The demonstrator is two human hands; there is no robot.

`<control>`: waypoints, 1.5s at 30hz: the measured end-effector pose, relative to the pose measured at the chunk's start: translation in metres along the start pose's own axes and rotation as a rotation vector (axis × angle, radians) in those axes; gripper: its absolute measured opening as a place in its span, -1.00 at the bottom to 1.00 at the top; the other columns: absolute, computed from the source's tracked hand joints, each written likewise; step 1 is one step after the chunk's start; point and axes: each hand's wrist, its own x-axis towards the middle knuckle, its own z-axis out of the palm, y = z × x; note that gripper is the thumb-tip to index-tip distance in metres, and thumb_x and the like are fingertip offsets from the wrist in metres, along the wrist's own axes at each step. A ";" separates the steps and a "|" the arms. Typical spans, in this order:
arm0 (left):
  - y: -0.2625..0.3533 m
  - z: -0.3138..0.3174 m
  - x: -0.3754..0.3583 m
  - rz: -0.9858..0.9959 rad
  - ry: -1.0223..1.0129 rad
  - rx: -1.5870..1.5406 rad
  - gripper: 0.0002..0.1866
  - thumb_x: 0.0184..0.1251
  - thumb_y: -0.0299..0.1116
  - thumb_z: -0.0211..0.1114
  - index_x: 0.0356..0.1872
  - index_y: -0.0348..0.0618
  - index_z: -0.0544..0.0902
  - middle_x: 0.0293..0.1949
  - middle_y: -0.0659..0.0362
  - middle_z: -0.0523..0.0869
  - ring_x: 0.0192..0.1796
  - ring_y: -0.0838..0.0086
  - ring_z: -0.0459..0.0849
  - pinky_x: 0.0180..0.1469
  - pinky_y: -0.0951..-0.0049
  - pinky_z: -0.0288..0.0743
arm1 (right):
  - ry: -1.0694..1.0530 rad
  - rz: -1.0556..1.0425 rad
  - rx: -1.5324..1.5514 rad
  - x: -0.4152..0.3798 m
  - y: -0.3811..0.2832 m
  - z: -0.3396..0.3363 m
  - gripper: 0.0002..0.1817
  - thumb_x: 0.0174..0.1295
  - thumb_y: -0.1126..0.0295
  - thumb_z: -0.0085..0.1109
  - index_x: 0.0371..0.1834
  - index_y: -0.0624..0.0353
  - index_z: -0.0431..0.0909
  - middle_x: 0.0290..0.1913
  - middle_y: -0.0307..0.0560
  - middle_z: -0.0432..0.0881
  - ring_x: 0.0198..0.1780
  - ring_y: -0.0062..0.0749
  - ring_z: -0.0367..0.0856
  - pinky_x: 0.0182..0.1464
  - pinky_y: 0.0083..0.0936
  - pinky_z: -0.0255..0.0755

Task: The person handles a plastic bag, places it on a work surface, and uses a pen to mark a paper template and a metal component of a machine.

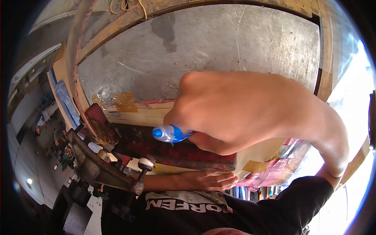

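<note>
My right hand [235, 111] reaches in from the right, large in view. Its fingers are wrapped round a blue-tipped, clear plastic pen-like tube [172, 134]. The tube's end sticks out to the left; its other end is hidden in the hand. Below it lies a worn dark red metal bar [188, 154], partly covered by the hand. My left hand [207, 181] rests just below the bar's near edge, close to my shirt. Its fingers are stretched out and hold nothing I can see.
Beyond my right hand lies a scratched grey metal plate [235, 43] in a wooden frame. Left of the bar stands a dark metal clamp [100, 168]. Brown tape [125, 102] and pink plastic sheeting [266, 174] edge the bench. People and machinery appear at the far left.
</note>
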 end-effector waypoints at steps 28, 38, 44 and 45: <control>0.000 -0.001 0.000 -0.001 -0.012 -0.007 -0.43 0.50 0.09 0.05 0.47 0.29 0.34 0.51 0.40 0.33 0.56 0.49 0.24 0.61 -0.16 -0.17 | -0.018 -0.041 0.016 0.000 -0.001 -0.005 -0.89 -0.11 0.56 0.29 -0.51 0.41 0.65 -0.39 0.10 0.67 -0.09 -0.01 0.60 -0.22 -0.16 0.57; -0.002 -0.002 -0.001 0.022 -0.036 -0.016 -0.43 0.51 0.10 0.01 0.48 0.27 0.33 0.52 0.37 0.31 0.57 0.47 0.21 0.61 -0.17 -0.17 | -0.119 0.113 0.064 0.008 -0.005 -0.009 -0.91 -0.08 0.55 0.26 -0.52 0.39 0.66 -0.40 0.15 0.66 -0.11 0.01 0.59 -0.19 -0.15 0.55; -0.001 -0.002 -0.001 0.016 -0.029 -0.014 -0.42 0.51 0.10 0.01 0.48 0.27 0.32 0.52 0.37 0.31 0.58 0.46 0.19 0.61 -0.17 -0.18 | 0.033 -0.076 0.021 0.014 0.006 0.005 -0.88 -0.03 0.50 0.26 -0.48 0.37 0.65 -0.37 0.18 0.65 -0.12 0.09 0.59 -0.18 -0.10 0.53; -0.002 -0.003 0.000 0.014 -0.030 -0.012 -0.43 0.51 0.10 0.01 0.48 0.27 0.33 0.52 0.38 0.31 0.58 0.46 0.19 0.61 -0.17 -0.19 | 0.033 -0.075 0.021 0.011 0.005 0.003 -0.88 -0.03 0.50 0.26 -0.48 0.37 0.65 -0.37 0.18 0.65 -0.12 0.09 0.59 -0.18 -0.10 0.53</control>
